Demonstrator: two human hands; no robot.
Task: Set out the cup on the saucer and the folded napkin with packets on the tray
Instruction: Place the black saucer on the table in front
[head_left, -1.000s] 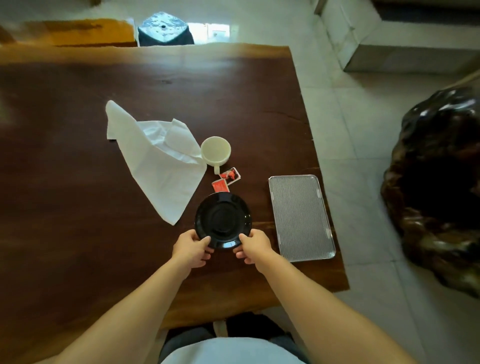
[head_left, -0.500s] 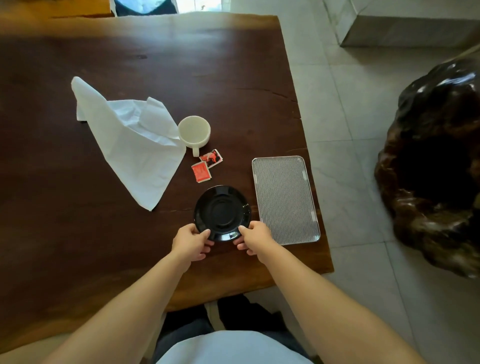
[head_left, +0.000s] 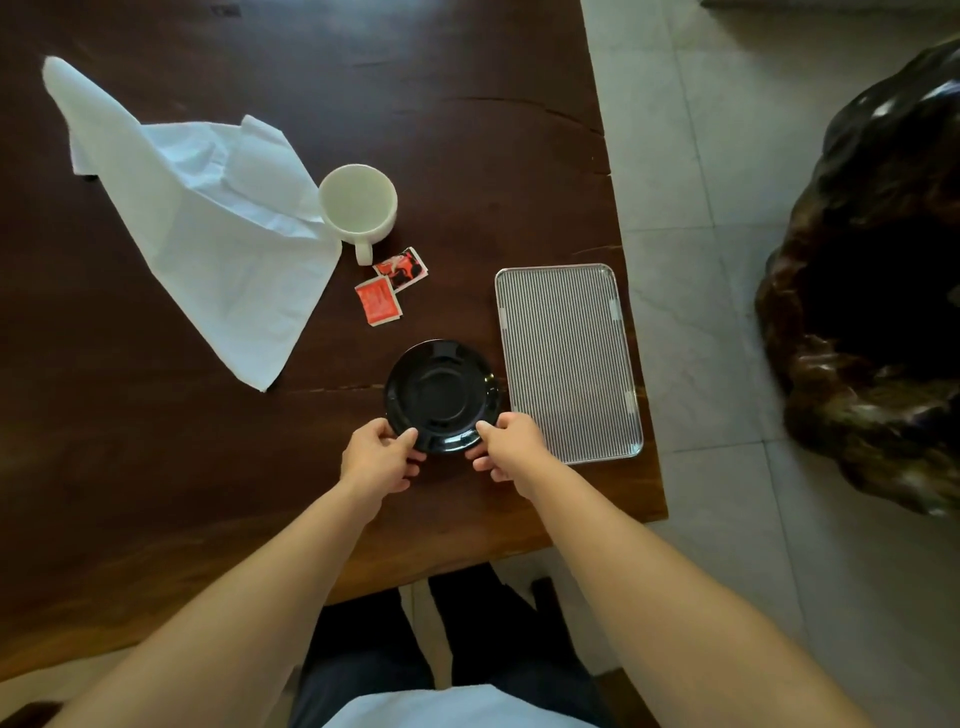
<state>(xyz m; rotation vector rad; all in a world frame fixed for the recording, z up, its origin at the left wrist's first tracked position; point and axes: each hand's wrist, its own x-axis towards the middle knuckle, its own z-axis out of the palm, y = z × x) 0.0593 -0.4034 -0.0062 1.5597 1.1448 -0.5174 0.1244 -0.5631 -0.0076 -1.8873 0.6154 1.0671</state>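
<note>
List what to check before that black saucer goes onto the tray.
1. Left hand and right hand grip the saucer at its near rim: ok.
2. Tray has bare room for the saucer: ok.
3. Saucer lifted off the table: cannot tell.
4. Cup on saucer: not ok, it stands on the table beside the napkin.
5. Napkin folded: not ok, it lies spread and rumpled.
6. Packets on napkin: not ok, both lie on the table.
</note>
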